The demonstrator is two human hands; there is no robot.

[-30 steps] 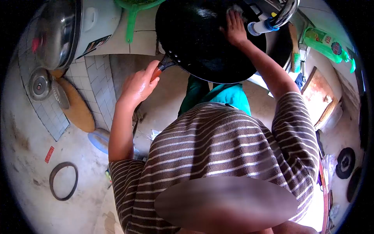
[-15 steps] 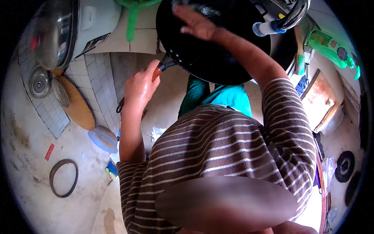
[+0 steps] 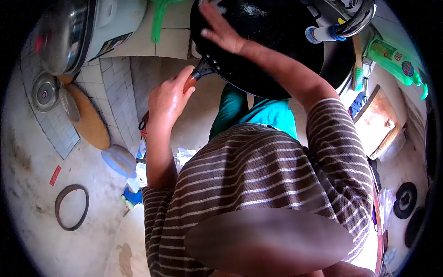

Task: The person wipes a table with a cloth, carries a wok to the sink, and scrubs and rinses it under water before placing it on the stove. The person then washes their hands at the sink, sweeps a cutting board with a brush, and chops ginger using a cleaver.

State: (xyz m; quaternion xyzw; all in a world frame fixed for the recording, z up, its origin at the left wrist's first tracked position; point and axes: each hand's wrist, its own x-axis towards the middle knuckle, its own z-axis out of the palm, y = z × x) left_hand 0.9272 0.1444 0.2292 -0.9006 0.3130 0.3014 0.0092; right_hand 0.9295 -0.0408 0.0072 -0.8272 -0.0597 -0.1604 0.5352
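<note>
A black wok is tilted over the sink area in front of me, its dark inner surface wet and shiny in places. My left hand is wrapped around the wok's brown handle. My right hand reaches across the wok, fingers stretched out with the palm at or just above the inner surface near the left side. Whether it touches the metal I cannot tell. Right of the wok hangs a chrome faucet with a white and blue nozzle.
At the right lie a green-bristled brush and a green bottle. A large pot with a metal lid stands at the left, near a green plastic handle. Another dark round vessel sits behind the wok.
My right hand has moved slightly left and down over the wok. The view has shifted a little, and my left hand keeps its grip on the handle.
</note>
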